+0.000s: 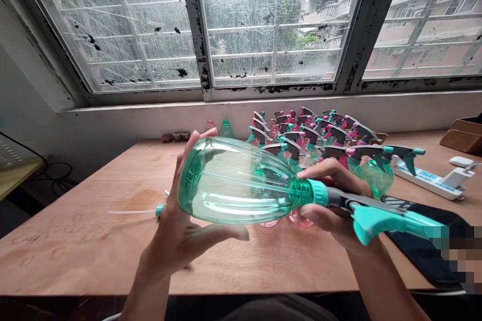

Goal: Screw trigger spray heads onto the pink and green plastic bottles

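A clear green spray bottle [233, 180] is held sideways above the table, its base to the left. My left hand [175, 235] is wrapped around the base end, with the thumb along the lower side. At the neck, the fingers and thumb of my right hand [341, 223] grip around the teal collar [319, 192] of the grey and teal spray head [371, 223]. The head is on the bottle, and a thin tube runs inside it. No liquid shows inside. Partly behind my left hand lies a loose teal spray head [160, 210] with its tube pointing left.
Many assembled spray bottles [312, 135], pink and green, crowd the back right. Bottles without heads, one green [226, 129] and one pink [210, 125], stand by the wall. A power strip [425, 179], a dark phone-like device [417, 246] and a cardboard box [463, 134] occupy the right.
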Tool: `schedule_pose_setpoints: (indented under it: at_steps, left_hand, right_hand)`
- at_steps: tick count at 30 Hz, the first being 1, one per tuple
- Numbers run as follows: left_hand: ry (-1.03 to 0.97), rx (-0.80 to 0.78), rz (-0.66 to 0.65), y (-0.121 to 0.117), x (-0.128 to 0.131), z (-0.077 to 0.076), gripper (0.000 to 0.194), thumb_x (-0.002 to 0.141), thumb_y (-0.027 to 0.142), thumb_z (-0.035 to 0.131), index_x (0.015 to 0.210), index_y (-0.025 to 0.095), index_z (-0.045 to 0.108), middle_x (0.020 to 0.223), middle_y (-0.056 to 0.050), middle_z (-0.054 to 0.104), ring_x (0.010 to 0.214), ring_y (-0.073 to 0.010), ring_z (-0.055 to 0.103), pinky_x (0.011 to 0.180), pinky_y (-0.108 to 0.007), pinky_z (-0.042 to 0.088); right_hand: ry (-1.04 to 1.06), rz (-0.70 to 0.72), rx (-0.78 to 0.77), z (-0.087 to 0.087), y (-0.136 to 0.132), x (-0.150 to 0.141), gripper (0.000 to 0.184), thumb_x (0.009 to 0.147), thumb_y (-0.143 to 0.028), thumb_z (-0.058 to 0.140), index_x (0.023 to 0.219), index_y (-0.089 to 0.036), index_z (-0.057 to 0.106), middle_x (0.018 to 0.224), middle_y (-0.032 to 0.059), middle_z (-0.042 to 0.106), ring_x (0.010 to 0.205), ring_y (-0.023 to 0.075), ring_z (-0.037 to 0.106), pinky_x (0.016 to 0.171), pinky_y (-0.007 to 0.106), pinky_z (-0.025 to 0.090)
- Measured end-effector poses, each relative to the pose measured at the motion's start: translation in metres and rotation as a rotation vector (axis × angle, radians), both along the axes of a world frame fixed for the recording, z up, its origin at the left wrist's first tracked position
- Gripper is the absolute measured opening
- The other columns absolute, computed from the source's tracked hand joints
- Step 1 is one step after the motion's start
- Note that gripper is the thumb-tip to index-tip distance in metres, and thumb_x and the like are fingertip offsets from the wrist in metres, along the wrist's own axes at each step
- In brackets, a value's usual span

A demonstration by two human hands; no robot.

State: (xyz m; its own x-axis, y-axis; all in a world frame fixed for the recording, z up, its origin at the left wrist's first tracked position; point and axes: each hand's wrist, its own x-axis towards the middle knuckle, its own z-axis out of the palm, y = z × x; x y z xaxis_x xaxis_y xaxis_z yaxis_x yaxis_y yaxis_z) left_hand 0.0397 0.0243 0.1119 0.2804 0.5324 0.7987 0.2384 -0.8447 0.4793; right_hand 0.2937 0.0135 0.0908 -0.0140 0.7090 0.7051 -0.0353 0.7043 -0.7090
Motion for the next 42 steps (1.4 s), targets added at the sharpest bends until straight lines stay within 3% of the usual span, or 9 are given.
schedule_pose_setpoints:
  at_steps: [5, 9, 11, 16, 21, 29, 34, 39, 42]
  left_hand:
    - [-0.053, 0.01, -0.05, 0.0016, 0.0031, 0.0021, 0.108, 0.079, 0.041, 0.091, 0.164, 0.047, 0.025, 0.173, -0.002, 0.032, 0.158, -0.0391, 0.032, 0.127, -0.06, 0.035]
    - [-0.116, 0.055, -0.046, 0.0022, 0.0061, 0.0013, 0.089, 0.083, 0.043, 0.087, 0.158, 0.045, 0.039, 0.163, -0.002, 0.048, 0.153, -0.0362, 0.042, 0.123, -0.056, 0.042]
    - [-0.117, 0.1, -0.014, 0.0028, 0.006, -0.0001, 0.093, 0.077, 0.046, 0.091, 0.156, 0.043, 0.042, 0.157, -0.003, 0.053, 0.147, -0.0369, 0.049, 0.118, -0.054, 0.048]
    - [-0.042, -0.016, -0.01, 0.0021, 0.0041, -0.0047, 0.102, 0.084, 0.048, 0.084, 0.164, 0.046, 0.02, 0.164, -0.004, 0.038, 0.142, -0.0351, 0.05, 0.12, -0.057, 0.045]
    - [-0.038, -0.005, -0.033, -0.004, 0.0073, -0.0014, 0.127, 0.063, 0.053, 0.098, 0.165, 0.042, 0.022, 0.17, -0.006, 0.031, 0.15, -0.0415, 0.04, 0.123, -0.061, 0.04]
    - [-0.083, 0.067, -0.085, -0.0028, 0.0052, 0.0041, 0.083, 0.088, 0.042, 0.083, 0.154, 0.056, 0.036, 0.166, 0.008, 0.041, 0.15, -0.0377, 0.043, 0.121, -0.067, 0.042]
    - [-0.043, 0.072, -0.023, -0.0041, 0.0059, 0.0019, 0.095, 0.083, 0.026, 0.087, 0.157, 0.05, 0.031, 0.17, 0.005, 0.035, 0.16, -0.0382, 0.027, 0.123, -0.061, 0.042]
    - [-0.037, -0.012, -0.053, -0.0034, 0.0024, 0.0004, 0.124, 0.068, 0.039, 0.098, 0.164, 0.042, 0.021, 0.172, -0.004, 0.031, 0.153, -0.0417, 0.038, 0.127, -0.065, 0.033]
    - [-0.004, -0.021, -0.06, -0.0024, -0.0009, 0.0029, 0.118, 0.072, 0.042, 0.095, 0.166, 0.036, 0.024, 0.174, -0.007, 0.028, 0.157, -0.0419, 0.03, 0.13, -0.059, 0.03]
  right_hand:
    - [0.016, 0.018, -0.029, -0.0032, 0.0047, 0.0014, 0.033, 0.079, -0.042, 0.092, 0.1, -0.027, 0.073, 0.066, -0.0017, 0.073, 0.047, 0.0171, 0.063, 0.044, 0.028, 0.044]
    - [0.037, 0.05, -0.04, -0.0043, 0.0054, 0.0006, 0.034, 0.081, -0.048, 0.089, 0.101, -0.027, 0.072, 0.061, -0.0021, 0.07, 0.05, 0.02, 0.065, 0.045, 0.031, 0.049]
    - [0.034, 0.055, -0.034, -0.0043, 0.0049, 0.0004, 0.035, 0.081, -0.048, 0.089, 0.101, -0.026, 0.072, 0.061, -0.002, 0.07, 0.049, 0.0198, 0.065, 0.045, 0.031, 0.049]
    - [0.044, 0.06, -0.048, -0.0047, 0.0042, 0.0016, 0.036, 0.081, -0.051, 0.088, 0.1, -0.026, 0.071, 0.062, -0.0021, 0.069, 0.047, 0.019, 0.062, 0.043, 0.031, 0.046]
    - [0.062, 0.078, -0.063, -0.0054, 0.0055, 0.0031, 0.035, 0.082, -0.052, 0.087, 0.101, -0.027, 0.071, 0.062, -0.0037, 0.067, 0.045, 0.0178, 0.062, 0.042, 0.03, 0.046]
    - [0.104, -0.004, -0.014, -0.004, 0.0029, -0.002, 0.036, 0.08, -0.05, 0.089, 0.101, -0.028, 0.071, 0.065, -0.0038, 0.067, 0.046, 0.0178, 0.061, 0.043, 0.03, 0.046]
    - [0.062, 0.018, -0.03, -0.0037, 0.003, -0.001, 0.033, 0.081, -0.046, 0.09, 0.101, -0.027, 0.072, 0.067, -0.0025, 0.071, 0.047, 0.0169, 0.062, 0.045, 0.028, 0.046]
    - [0.038, 0.041, 0.005, -0.0025, 0.0028, 0.0014, 0.033, 0.082, -0.047, 0.089, 0.103, -0.027, 0.072, 0.064, -0.0021, 0.072, 0.046, 0.0164, 0.062, 0.043, 0.027, 0.047]
    - [0.017, 0.036, 0.008, -0.0006, 0.0009, 0.0036, 0.034, 0.081, -0.045, 0.091, 0.103, -0.027, 0.073, 0.066, -0.0019, 0.072, 0.047, 0.0164, 0.062, 0.043, 0.027, 0.046]
